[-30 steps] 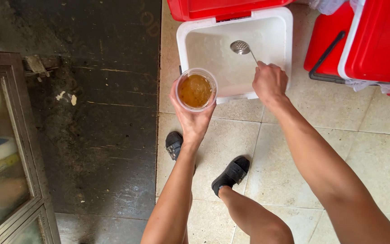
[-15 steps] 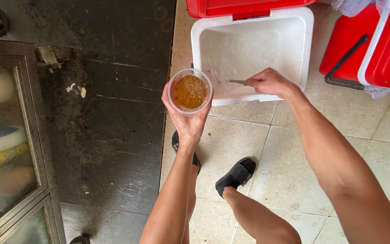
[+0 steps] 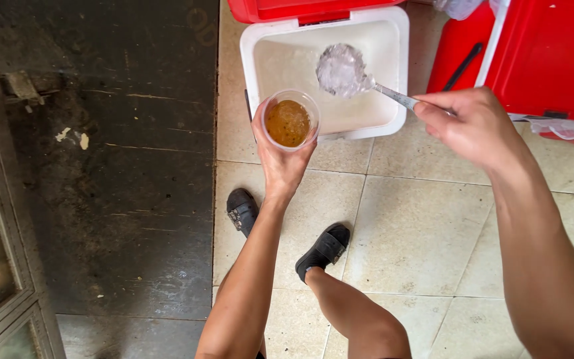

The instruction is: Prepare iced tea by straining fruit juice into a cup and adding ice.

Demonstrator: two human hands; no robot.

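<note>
You have one clear plastic cup (image 3: 289, 121), upright and part-filled with amber-brown liquid, gripped from below in your left hand (image 3: 280, 159) at the near rim of the open white cooler (image 3: 400, 73), and one metal scoop (image 3: 350, 74), heaped with crushed ice, in your right hand (image 3: 470, 126).

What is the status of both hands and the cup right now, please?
Left hand grips cup of brown drink. Right hand holds spoon heaped with ice, above the open white cooler. Nothing between spoon and cup.

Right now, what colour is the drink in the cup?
Amber-brown, with dark specks, in the clear cup held by the left hand; head view.
</note>
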